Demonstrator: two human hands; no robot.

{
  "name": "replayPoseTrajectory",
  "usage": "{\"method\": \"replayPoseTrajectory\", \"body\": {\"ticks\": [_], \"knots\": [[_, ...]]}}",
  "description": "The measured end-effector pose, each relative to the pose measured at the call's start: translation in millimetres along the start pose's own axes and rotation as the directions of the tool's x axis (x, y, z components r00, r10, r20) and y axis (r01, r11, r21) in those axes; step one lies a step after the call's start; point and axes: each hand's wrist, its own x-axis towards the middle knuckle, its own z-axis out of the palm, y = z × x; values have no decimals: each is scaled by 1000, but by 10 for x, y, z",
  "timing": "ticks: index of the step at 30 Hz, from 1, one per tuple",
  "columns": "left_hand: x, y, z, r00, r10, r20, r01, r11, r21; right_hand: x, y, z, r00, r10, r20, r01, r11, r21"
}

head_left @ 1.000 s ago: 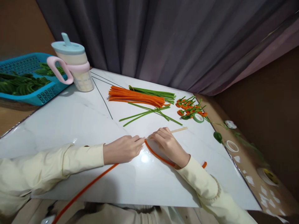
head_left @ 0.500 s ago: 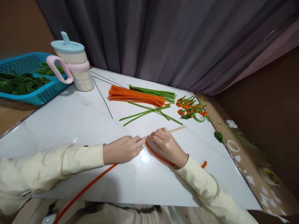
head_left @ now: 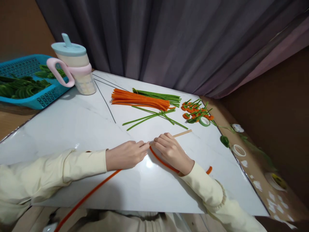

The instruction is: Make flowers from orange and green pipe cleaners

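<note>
My left hand (head_left: 130,155) is closed, its fingertips pinching an orange pipe cleaner (head_left: 89,192) whose tail runs down toward the lower left. Close against it, my right hand (head_left: 169,149) is wrapped round a thin wooden stick (head_left: 182,133) that sticks out to the upper right. From between the fingertips, an orange length (head_left: 162,160) passes under my right wrist, and an orange end (head_left: 209,170) shows beyond the right sleeve. The fingers hide how the pipe cleaner and the stick's tip meet.
Beyond my hands lie orange pipe cleaners (head_left: 140,99), green pipe cleaners (head_left: 164,96) and small orange flowers (head_left: 193,106) near green tape (head_left: 204,121). A lidded cup (head_left: 83,75) and a blue basket (head_left: 36,100) stand at left. White tape (head_left: 238,150) lies at right.
The view has shifted very slightly. Both hands keep nearly the same place and hold, with no clear movement of the pipe cleaner or stick.
</note>
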Motion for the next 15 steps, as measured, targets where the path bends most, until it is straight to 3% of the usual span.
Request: {"method": "replayPoseTrajectory", "body": {"ticks": [15], "knots": [[0,-2,0,1000,11,-5,-10,1000,15,6,-1,9,999,-50,-3,50,996,-71]]}}
